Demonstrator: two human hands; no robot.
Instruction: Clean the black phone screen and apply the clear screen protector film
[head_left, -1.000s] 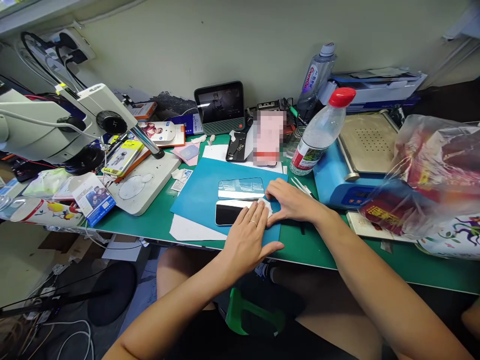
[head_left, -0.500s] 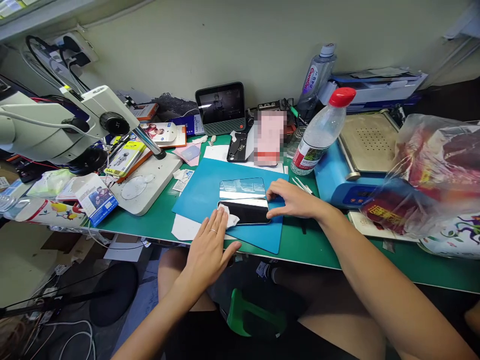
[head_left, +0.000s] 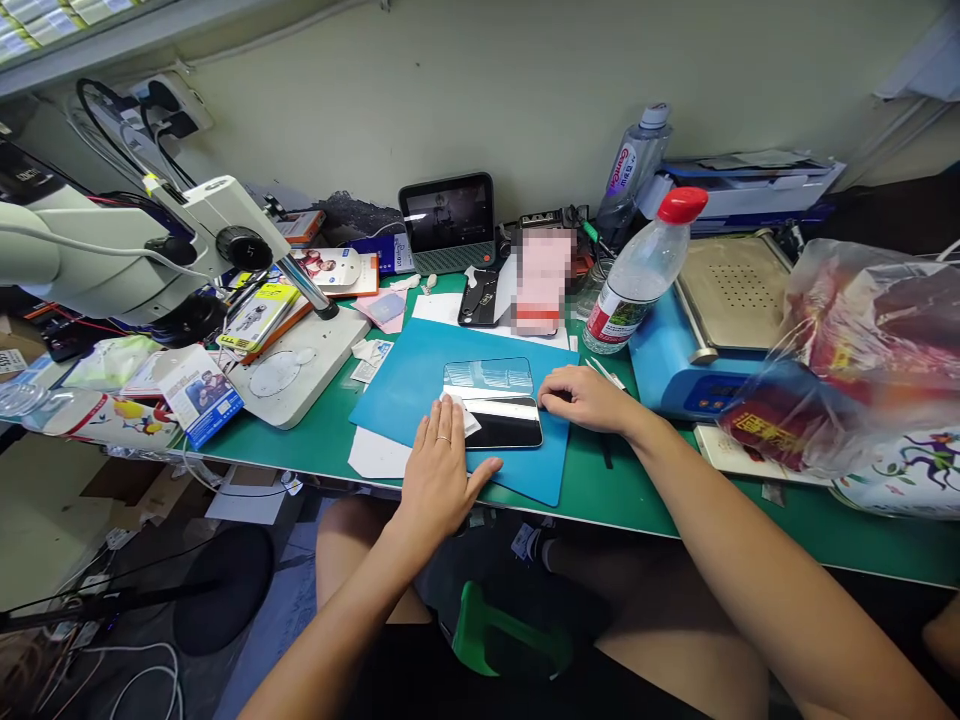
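A phone with a dark, glossy face (head_left: 508, 428) lies flat on the blue mat (head_left: 405, 375). Just behind it is a clear, thin-edged glass sheet (head_left: 491, 374) with light streaks on it. My left hand (head_left: 442, 465), a ring on one finger, presses a crumpled white tissue (head_left: 470, 420) onto the phone's left end; the fingers lie straight and together over it. Beside the phone's right end rests my right hand (head_left: 581, 397), its fingers curled closed with nothing visible in them. Whether it touches the phone's edge I cannot tell.
A microscope (head_left: 135, 245) on a white base stands left. Behind the mat are a small display (head_left: 448, 215) and a black phone case (head_left: 480, 298). A red-capped bottle (head_left: 637, 280), a blue heating plate (head_left: 675, 350) and a plastic bag (head_left: 862, 350) stand right.
My left hand and the tissue have slid slightly right along the phone. My right thumb has left the phone's face, and the fingers of that hand have curled closed.
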